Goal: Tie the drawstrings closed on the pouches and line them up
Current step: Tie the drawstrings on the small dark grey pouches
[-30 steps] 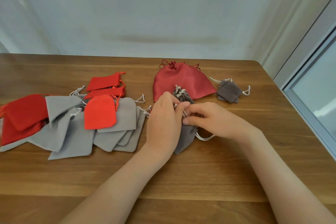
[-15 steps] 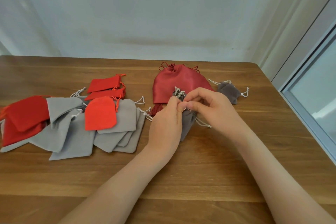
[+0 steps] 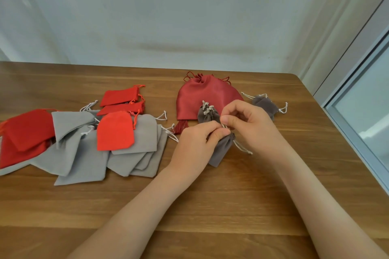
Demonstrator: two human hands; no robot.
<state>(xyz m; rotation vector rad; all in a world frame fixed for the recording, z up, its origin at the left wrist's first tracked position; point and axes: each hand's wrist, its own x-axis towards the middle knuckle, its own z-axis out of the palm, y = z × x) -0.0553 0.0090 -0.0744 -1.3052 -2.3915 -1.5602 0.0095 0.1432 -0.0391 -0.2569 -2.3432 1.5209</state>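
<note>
A dark grey pouch [image 3: 221, 150] lies between my hands with its neck gathered. My left hand [image 3: 195, 143] pinches that neck, and my right hand [image 3: 250, 126] pinches its pale drawstring [image 3: 242, 147] just above. Behind them a second dark grey pouch [image 3: 207, 114] lies closed with a knotted cord. It rests against a big dark red satin pouch [image 3: 202, 96]. A third dark grey pouch [image 3: 265, 104] sits to the right, cords spread.
A loose pile of light grey pouches [image 3: 84, 153] and bright red pouches [image 3: 115, 130] covers the left of the wooden table [image 3: 210, 206]. The table's far edge meets a pale wall; a window frame [image 3: 353, 115] runs along the right edge.
Both hands have shifted slightly up and right, lifting the pouch's neck. The knotted pouch behind them, hidden a second ago, now shows.
</note>
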